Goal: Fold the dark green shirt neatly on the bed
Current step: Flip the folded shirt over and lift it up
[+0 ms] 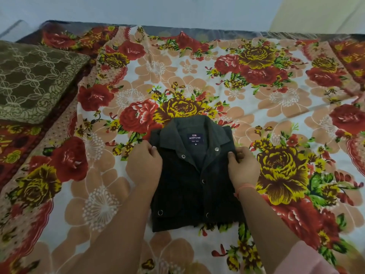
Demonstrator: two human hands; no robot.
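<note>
1. Floral cotton in red, yellow and peach covers the bed (256,115) from edge to edge; our view looks down on it from above.
2. Brown and patterned with pale hexagons, a folded blanket (33,82) lies at the far left of the bed, well apart from our hands.
3. We see the dark green shirt (189,190) folded into a compact rectangle near the middle of the bed, collar pointing away from us, front placket up with silver snap buttons showing.
4. Our left hand (144,165) sits on the shirt's left shoulder edge, fingers curled in and pinching the cloth there.
5. Our right hand (243,167) grips the opposite shoulder edge the same way, thumb on top and fingers tucked around the fold.
6. We notice a thin pink thread band (244,187) around the right wrist, and a pale pink sleeve (308,260) low at the right.
7. Inside the collar a navy label (195,137) reads "ARROW" in white, with a small line beneath that looks like "USA 1851" and the size letter "M".
</note>
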